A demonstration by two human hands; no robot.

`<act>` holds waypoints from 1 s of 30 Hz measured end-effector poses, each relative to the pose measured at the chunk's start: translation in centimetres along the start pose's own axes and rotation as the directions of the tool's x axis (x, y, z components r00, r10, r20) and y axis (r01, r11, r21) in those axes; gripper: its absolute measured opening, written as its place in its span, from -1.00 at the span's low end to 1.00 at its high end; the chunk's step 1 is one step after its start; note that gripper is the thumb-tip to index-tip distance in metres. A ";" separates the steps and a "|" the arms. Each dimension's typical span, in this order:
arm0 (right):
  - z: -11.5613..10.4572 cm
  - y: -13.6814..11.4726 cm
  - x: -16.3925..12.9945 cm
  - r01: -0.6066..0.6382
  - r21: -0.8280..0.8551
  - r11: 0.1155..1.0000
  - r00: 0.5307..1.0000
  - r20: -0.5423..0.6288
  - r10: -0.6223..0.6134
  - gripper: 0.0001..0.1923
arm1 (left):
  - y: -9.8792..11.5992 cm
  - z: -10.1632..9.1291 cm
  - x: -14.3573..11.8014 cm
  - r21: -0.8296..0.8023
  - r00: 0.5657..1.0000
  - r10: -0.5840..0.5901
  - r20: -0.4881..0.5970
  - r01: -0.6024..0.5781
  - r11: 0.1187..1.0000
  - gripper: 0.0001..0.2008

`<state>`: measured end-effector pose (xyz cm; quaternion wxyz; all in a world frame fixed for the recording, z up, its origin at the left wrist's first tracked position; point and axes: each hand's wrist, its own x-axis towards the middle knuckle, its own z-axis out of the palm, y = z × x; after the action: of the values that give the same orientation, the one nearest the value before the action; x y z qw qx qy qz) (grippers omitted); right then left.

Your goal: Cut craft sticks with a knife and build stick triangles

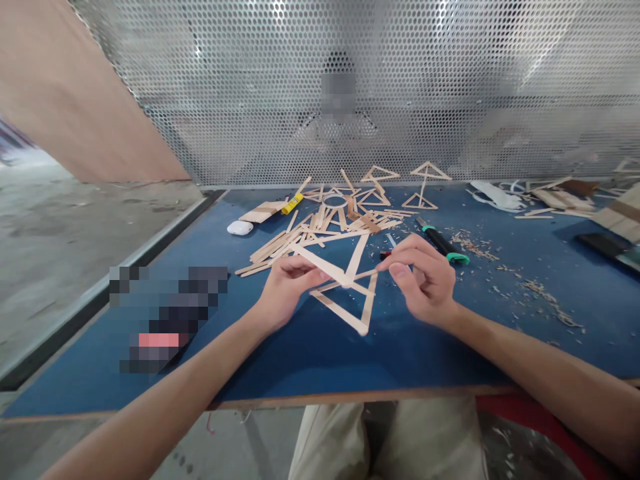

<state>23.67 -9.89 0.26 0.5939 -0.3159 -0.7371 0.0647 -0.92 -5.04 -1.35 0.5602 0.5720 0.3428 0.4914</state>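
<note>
My left hand (289,293) pinches a triangular frame of flat wooden craft sticks (320,261), held above the blue table with one corner pointing toward me. Just below it shows a second craft-stick triangle (341,312); whether the two are joined I cannot tell. My right hand (423,277) is curled close by on the right, its index fingertip at the end of a stick of the lower triangle. Whatever its fingers hold, if anything, is hidden. Behind that hand lies a small red and black item (385,255), partly covered.
Loose craft sticks (280,245) are heaped beyond my hands, beside a yellow glue tube (293,203) and a white case (240,228). A black and green utility knife (443,244) lies right, near wood shavings (550,300). Finished stick triangles (423,200) stand by the perforated metal screen (250,100).
</note>
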 end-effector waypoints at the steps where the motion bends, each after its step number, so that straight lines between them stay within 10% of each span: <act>1: 0.0 0.0 0.1 0.013 -0.008 1.000 1.000 0.025 -0.013 -0.83 | 0.0 0.0 0.0 0.035 1.000 -0.001 -0.030 0.002 0.999 -0.82; 13: 1.7 2.6 0.2 -0.433 0.021 0.901 0.867 0.283 0.410 -0.78 | 0.5 1.1 -0.2 0.269 0.991 0.022 -0.134 0.015 0.963 -0.77; 30: 1.9 1.6 0.5 -0.427 0.052 0.903 0.864 0.318 0.391 -0.78 | 0.6 1.7 -0.8 0.505 0.991 0.127 -0.031 -0.095 0.858 -0.79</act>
<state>22.52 -7.82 -0.61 0.4657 -0.4150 -0.7294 0.2809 0.37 -6.38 -0.69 0.3518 0.7011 0.4427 0.4345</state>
